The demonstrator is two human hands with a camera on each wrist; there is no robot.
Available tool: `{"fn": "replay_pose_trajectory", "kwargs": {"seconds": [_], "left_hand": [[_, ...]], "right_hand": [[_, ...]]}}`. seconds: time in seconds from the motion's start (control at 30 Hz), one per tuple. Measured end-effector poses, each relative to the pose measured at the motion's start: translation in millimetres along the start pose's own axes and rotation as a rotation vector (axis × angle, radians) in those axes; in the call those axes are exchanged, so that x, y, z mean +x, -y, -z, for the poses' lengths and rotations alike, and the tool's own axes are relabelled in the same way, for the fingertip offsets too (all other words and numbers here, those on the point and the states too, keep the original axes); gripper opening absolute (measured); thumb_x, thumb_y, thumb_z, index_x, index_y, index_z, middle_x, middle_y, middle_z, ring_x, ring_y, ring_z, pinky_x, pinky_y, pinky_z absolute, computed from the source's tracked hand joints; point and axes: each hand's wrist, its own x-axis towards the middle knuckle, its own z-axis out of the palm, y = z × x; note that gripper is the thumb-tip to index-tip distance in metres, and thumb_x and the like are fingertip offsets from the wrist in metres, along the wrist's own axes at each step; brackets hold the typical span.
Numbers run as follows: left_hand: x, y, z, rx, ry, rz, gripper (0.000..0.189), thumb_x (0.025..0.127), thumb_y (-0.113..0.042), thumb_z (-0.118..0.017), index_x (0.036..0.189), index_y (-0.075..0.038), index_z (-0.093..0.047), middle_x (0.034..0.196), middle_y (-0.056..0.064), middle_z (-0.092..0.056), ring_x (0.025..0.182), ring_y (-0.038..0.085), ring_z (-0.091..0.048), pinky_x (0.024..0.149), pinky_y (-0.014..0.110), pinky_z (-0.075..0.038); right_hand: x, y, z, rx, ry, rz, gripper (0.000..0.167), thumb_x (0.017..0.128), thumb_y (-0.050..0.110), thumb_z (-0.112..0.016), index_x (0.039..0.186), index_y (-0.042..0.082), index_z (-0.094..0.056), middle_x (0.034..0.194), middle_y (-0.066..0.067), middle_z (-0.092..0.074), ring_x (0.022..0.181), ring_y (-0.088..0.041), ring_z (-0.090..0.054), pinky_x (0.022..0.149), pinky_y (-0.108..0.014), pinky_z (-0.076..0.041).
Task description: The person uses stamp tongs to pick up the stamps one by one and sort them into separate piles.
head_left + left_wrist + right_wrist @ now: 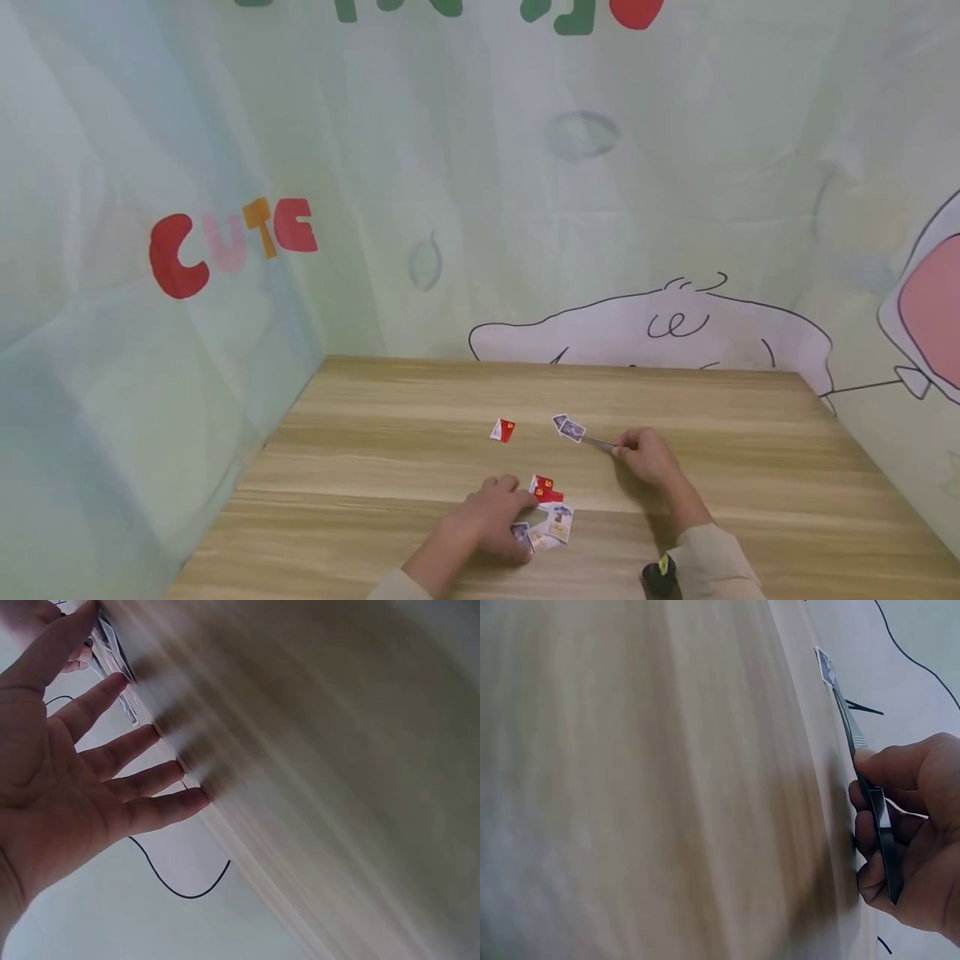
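Note:
My right hand (649, 455) holds a pair of tweezers (849, 724) between thumb and fingers. At the tweezers' tips is a small grey stamp-like paper (573, 430) with a white border; a second grey paper (559, 420) lies just beside it, partly overlapped. My left hand (491, 517) rests with spread fingers, its fingertips at the wooden table, next to a loose cluster of small papers. In that cluster are red papers with yellow marks (550, 495), a pale printed one (559, 525) and a grey one (521, 533) partly hidden by the hand.
A single red and white paper (503, 430) lies farther back on the wooden table (360, 467). Near my right sleeve sits a small black object (659, 577) with a yellow-green mark. A printed cloth backdrop (450, 208) hangs behind and left of the table.

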Motion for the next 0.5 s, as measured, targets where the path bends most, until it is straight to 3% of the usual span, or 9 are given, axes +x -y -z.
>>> {"fn": "replay_pose_trajectory", "kwargs": {"seconds": [0.23,0.4,0.5], "left_hand": [[5.2,1.6,-0.4,-0.05,0.0,0.023,0.069,0.056,-0.036,-0.084,0.12,-0.024,-0.061,0.1,-0.002,-0.045,0.091,0.016,-0.041,0.073,0.033,-0.043],[5.7,0.1,0.0,-0.049,0.0,0.019,0.07,0.055,-0.036,-0.084,0.12,-0.023,-0.062,0.099,-0.001,-0.045,0.09,0.017,-0.041,0.072,0.032,-0.044],[4.2,-0.6,1.3,-0.042,-0.001,0.015,0.069,0.056,-0.036,-0.084,0.119,-0.023,-0.062,0.1,-0.001,-0.045,0.091,0.017,-0.041,0.073,0.032,-0.044]], "right_hand": [[0.7,2.7,-1.1,0.018,-0.032,0.007,0.004,0.079,0.004,-0.065,0.079,0.001,-0.068,0.075,-0.005,-0.063,0.07,-0.019,-0.052,0.066,-0.038,-0.043],[3.0,7.0,-0.5,0.12,-0.039,0.011,0.006,0.077,0.001,-0.062,0.078,-0.002,-0.066,0.069,-0.004,-0.06,0.064,-0.018,-0.05,0.059,-0.032,-0.042],[4.6,8.8,-1.6,0.12,-0.043,0.011,0.006,0.077,0.001,-0.062,0.078,-0.003,-0.066,0.069,-0.003,-0.059,0.064,-0.017,-0.049,0.058,-0.032,-0.042]]}}
